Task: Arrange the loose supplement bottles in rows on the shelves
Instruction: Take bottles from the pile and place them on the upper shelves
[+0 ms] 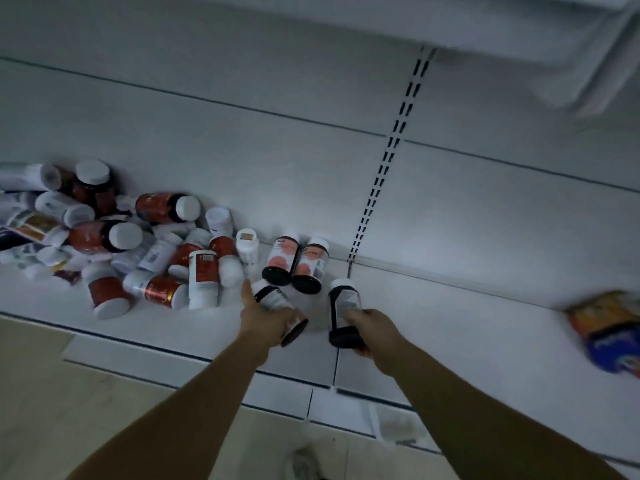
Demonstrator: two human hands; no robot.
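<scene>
At the shelf's near middle: both hands reach in over the shelf (450,323), each carrying one dark-capped bottle.
Left hand: the left hand (266,320) has its fingers curled round the left-hand bottle (273,296), thumb stretched up along its far-left side.
Right hand: the right hand (372,327) grips the right-hand bottle (343,303) from the right, fingers wrapped round the lower body beside the cap.
Held bottles' axes: each has its black cap at the near end and its pale end at the far end. The left one slants far-left to near-right; the right one runs almost straight near to far.
Set pair: the two placed bottles (281,259) sit side by side and touching, at the back of the shelf, black caps nearest. Whether they stand or lie I cannot tell.
Key relation: the pair lies just far of both held bottles. The left-hand bottle is nearly below the pair's left member, while the right-hand bottle sits near and right of the pair, towards the foot of the slotted upright (391,157).
Likely next: probably each goes down beside or in front of the pair, axes matched to it.
Remaining stock: the heap of loose bottles (138,251) lies jumbled at far left.
Far right: a blurred orange-and-blue package (606,330).
</scene>
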